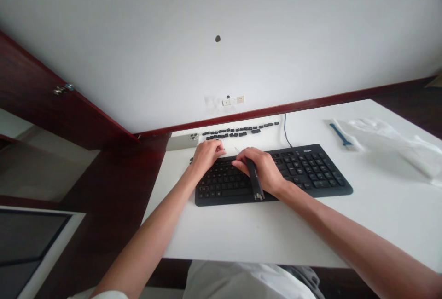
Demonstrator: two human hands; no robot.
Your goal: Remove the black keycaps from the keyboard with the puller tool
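Observation:
My left hand (pixel 207 155) rests curled over the top left of a black computer keyboard (pixel 311 170), its fingertips hiding what lies beneath them. My right hand (pixel 258 168) lies over the keyboard's middle and grips a black hand tool (pixel 254 179), whose metal-tipped end points toward me across the keys. Beyond the keyboard's far edge, several loose black keycaps (pixel 238 130) lie in rows on the white desk (pixel 262 239). A thin white stick (pixel 236 150) lies just past my right fingertips.
A silver phone (pixel 183 141) lies at the desk's far left corner. A black cable (pixel 286 131) rises to the wall. On the right, a blue-handled tool (pixel 340 134) lies on crumpled white plastic (pixel 386 142). A dark red cabinet door (pixel 62 106) stands on the left.

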